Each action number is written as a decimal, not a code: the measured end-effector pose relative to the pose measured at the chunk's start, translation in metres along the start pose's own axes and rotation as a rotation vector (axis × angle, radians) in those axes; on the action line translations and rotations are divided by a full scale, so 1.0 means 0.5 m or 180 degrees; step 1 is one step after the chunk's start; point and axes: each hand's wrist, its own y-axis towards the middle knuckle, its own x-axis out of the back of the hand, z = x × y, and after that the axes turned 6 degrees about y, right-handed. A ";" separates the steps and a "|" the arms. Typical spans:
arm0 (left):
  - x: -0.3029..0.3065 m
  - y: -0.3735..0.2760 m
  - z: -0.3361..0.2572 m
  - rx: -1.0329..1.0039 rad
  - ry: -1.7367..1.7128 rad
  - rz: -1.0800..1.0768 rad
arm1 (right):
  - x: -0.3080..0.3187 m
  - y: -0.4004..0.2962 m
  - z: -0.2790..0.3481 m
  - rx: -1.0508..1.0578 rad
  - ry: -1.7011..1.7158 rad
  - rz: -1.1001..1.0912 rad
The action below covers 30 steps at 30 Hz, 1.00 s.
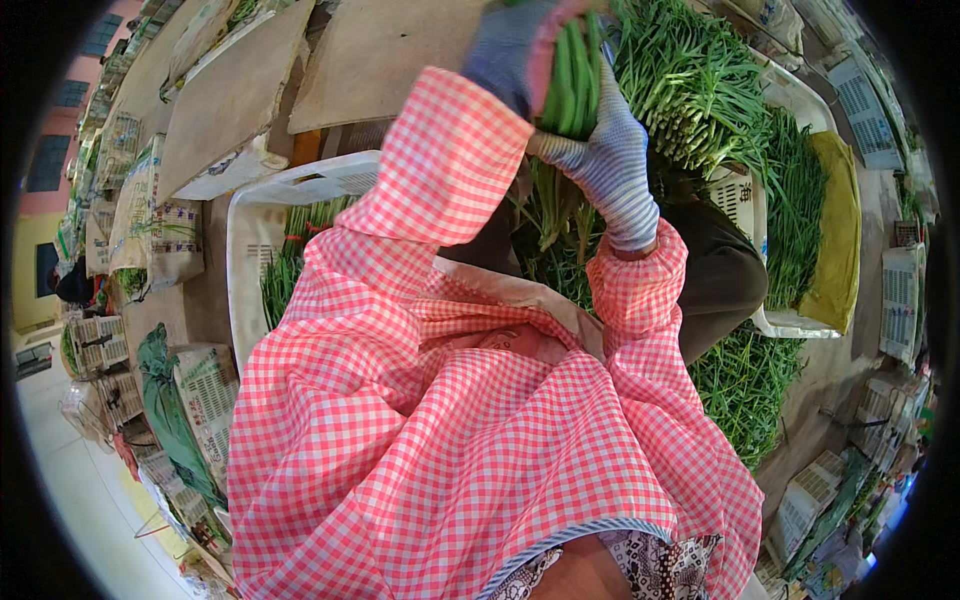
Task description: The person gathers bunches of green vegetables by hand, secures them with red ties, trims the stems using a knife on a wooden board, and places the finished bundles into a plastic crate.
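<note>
My right hand (604, 161), in a blue-and-white striped knit glove, grips a bundle of thick green stalks or pods (572, 86) near the top centre. Against the bundle's left side is my left hand (514, 56), in a blue-grey and pink glove; it is blurred and its fingers are partly hidden. A large heap of cut leafy greens (686, 97) lies just right of the hands, stem ends towards me. Below the hands, more leafy stalks (555, 206) lie between my knees.
On the left stands a white plastic crate (244, 217) with tied green stems. Another white crate (799, 90) on the right holds long thin greens beside a yellow cloth (832, 232). Loose greens (742, 382) lie below it. Flat boards (232, 97) lie at upper left.
</note>
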 end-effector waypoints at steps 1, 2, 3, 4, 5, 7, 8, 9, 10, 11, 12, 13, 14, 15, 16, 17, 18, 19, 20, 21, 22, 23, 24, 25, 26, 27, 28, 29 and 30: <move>-0.025 0.006 -0.006 0.0639 -0.0898 -0.0134 | 0.004 0.000 -0.024 0.0017 0.0004 -0.0073; -0.045 -0.015 -0.037 0.0164 -0.1233 0.0053 | 0.004 0.007 -0.006 -0.0129 0.0279 -0.0007; -0.093 -0.023 -0.060 -0.0098 -0.0373 -0.0420 | 0.021 0.010 -0.006 -0.0317 0.0429 0.0000; -0.105 -0.005 -0.077 0.0454 -0.1398 -0.0286 | 0.038 0.002 -0.026 -0.0512 0.0860 -0.0229; -0.104 0.014 -0.057 0.0026 -0.1327 0.0184 | 0.044 0.002 -0.026 -0.0656 0.1358 -0.0426; -0.094 0.014 -0.064 -0.0798 -0.1191 0.1009 | 0.045 0.016 -0.001 -0.0750 0.1352 -0.0715; -0.082 0.000 -0.092 -0.0760 -0.0814 0.1160 | 0.063 0.023 -0.006 -0.0660 0.1334 -0.0896; -0.114 -0.040 -0.147 -0.0883 0.0003 0.0816 | 0.093 0.024 -0.028 -0.0590 0.1258 -0.1138; -0.144 -0.084 -0.220 -0.0935 0.0852 0.0465 | 0.127 0.024 -0.041 -0.0585 0.1512 -0.1211; -0.134 -0.081 -0.218 -0.1322 0.1127 0.0368 | 0.163 0.015 -0.054 -0.0572 0.1712 -0.1291; -0.127 -0.092 -0.240 -0.1670 0.1572 0.0120 | 0.177 0.010 -0.058 -0.0722 0.1852 -0.1446; -0.088 -0.104 -0.236 -0.1911 0.1294 0.0246 | 0.178 0.012 -0.045 -0.0639 0.1775 -0.1465; -0.050 -0.115 -0.232 -0.2144 0.1005 0.0408 | 0.187 0.010 -0.052 -0.0596 0.1845 -0.1449; -0.040 -0.157 -0.247 -0.2107 0.1031 0.0101 | 0.200 0.012 -0.049 -0.0555 0.1909 -0.1432; -0.019 -0.180 -0.223 -0.2040 0.1018 -0.0179 | 0.205 0.004 -0.069 -0.0559 0.1961 -0.1474; 0.013 -0.197 -0.192 -0.1795 0.0498 0.0341 | 0.211 0.003 -0.075 -0.0523 0.2029 -0.1506; 0.026 -0.228 -0.168 -0.1339 0.0381 0.0467 | 0.208 0.005 -0.079 -0.0534 0.2115 -0.1490; 0.039 -0.253 -0.138 -0.0899 0.0211 0.0600 | 0.213 0.005 -0.080 -0.0519 0.2137 -0.1503; 0.036 -0.291 -0.120 -0.0277 0.0430 0.0369 | 0.214 0.006 -0.080 -0.0525 0.2169 -0.1486; 0.059 -0.307 -0.073 0.0287 0.0966 0.0657 | 0.212 0.009 -0.074 -0.0516 0.2173 -0.1456; 0.067 -0.327 -0.021 0.0903 0.0843 0.0640 | 0.205 0.014 -0.071 -0.0525 0.2199 -0.1408; 0.075 -0.341 0.036 0.1339 0.0701 0.0427 | 0.202 0.018 -0.067 -0.0528 0.2225 -0.1378; 0.086 -0.359 0.110 0.1293 0.0599 0.0280 | 0.190 0.021 -0.058 -0.0536 0.2322 -0.1292; 0.072 -0.352 0.125 0.1427 0.0567 0.0221 | 0.192 0.018 -0.050 -0.0537 0.2322 -0.1247; 0.054 -0.345 0.137 0.1564 0.0542 0.0157 | 0.192 0.022 -0.057 -0.0560 0.2232 -0.1321; 0.040 -0.339 0.149 0.1697 0.0534 0.0076 | 0.191 0.025 -0.065 -0.0594 0.2159 -0.1388; 0.036 -0.337 0.178 0.1736 0.0311 -0.0020 | 0.189 0.028 -0.072 -0.0624 0.2092 -0.1451; 0.031 -0.333 0.196 0.1688 0.0310 -0.0191 | 0.189 0.029 -0.080 -0.0656 0.2104 -0.1504; 0.027 -0.328 0.214 0.1645 0.0294 -0.0352 | 0.193 0.032 -0.079 -0.0662 0.2084 -0.1500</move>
